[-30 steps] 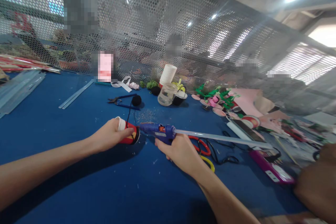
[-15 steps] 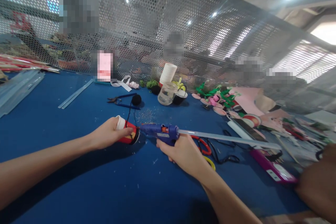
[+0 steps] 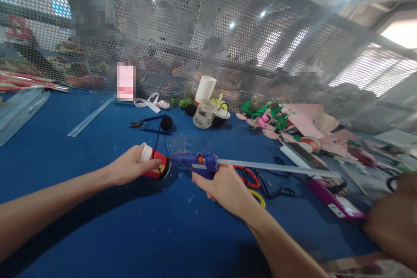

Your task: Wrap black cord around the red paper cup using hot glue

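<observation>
My left hand (image 3: 128, 166) is wrapped round a red paper cup (image 3: 158, 169) with a white rim, which lies tilted on its side above the blue table. Black yarn (image 3: 157, 142) runs up from the cup to a small black ball of yarn (image 3: 166, 123). My right hand (image 3: 226, 186) grips a blue hot glue gun (image 3: 195, 161), its nozzle at the dark base end of the cup. I cannot tell whether the nozzle touches it. Out of the gun's back sticks a long clear glue stick (image 3: 273, 166).
Pliers (image 3: 148, 125) lie behind the cup. Farther back stand a clear jar (image 3: 204, 115) and stacked white cups (image 3: 206, 89). Red-handled scissors (image 3: 252, 178), a purple power strip (image 3: 337, 200) and craft pieces crowd the right. Another person's arm (image 3: 392, 217) rests at the right edge.
The whole view has shifted slightly. Both hands keep the same hold on the cup and the glue gun, with the nozzle still at the cup's base end.
</observation>
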A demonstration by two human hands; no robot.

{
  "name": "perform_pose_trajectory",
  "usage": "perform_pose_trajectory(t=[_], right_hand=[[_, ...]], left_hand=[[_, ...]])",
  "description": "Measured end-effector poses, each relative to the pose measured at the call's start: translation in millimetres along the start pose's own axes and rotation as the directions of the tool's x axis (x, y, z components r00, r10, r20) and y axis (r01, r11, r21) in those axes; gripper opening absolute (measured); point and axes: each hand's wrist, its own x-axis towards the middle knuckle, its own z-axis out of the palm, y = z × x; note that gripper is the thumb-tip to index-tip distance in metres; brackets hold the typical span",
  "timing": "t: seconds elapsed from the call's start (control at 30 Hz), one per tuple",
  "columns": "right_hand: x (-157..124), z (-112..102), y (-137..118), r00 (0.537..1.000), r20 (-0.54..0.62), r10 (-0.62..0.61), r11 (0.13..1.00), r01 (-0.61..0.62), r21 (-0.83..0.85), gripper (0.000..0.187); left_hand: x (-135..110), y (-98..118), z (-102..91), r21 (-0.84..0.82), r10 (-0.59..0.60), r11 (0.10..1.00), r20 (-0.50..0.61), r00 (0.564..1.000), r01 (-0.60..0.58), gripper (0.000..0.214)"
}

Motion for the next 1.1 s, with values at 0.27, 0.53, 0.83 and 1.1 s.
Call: perform_pose_trajectory(t=[0.27, 0.53, 0.83, 1.1], right_hand=[[-0.5, 1.9, 0.0, 1.000, -0.015, 0.006, 1.000, -0.007, -0.013, 0.018], [-4.6, 1.0, -2.9, 1.000, -0.029, 0.005, 0.994, -0.008, -0.107, 0.016], [-5.2, 0.2, -5.0, 0.994, -0.053, -0.093, 0.979, 0.081, -0.189, 0.017], [-6.5, 1.5, -0.7, 0.991, -0.055, -0.126, 0.968, 0.110, -0.224, 0.022]], left_hand=[[-1.6, 1.5, 0.8, 0.006, 0.001, 1.000, 0.000, 1.000, -0.001, 0.033], [-1.5, 2.1, 1.1, 0.007, 0.010, 1.000, 0.004, 1.000, -0.010, 0.033], [-3.4, 2.7, 1.8, 0.018, 0.018, 1.000, -0.016, 1.000, -0.018, 0.032], [-2.9, 2.7, 2.7, 0.016, 0.028, 0.999, -0.032, 0.999, -0.028, 0.030]])
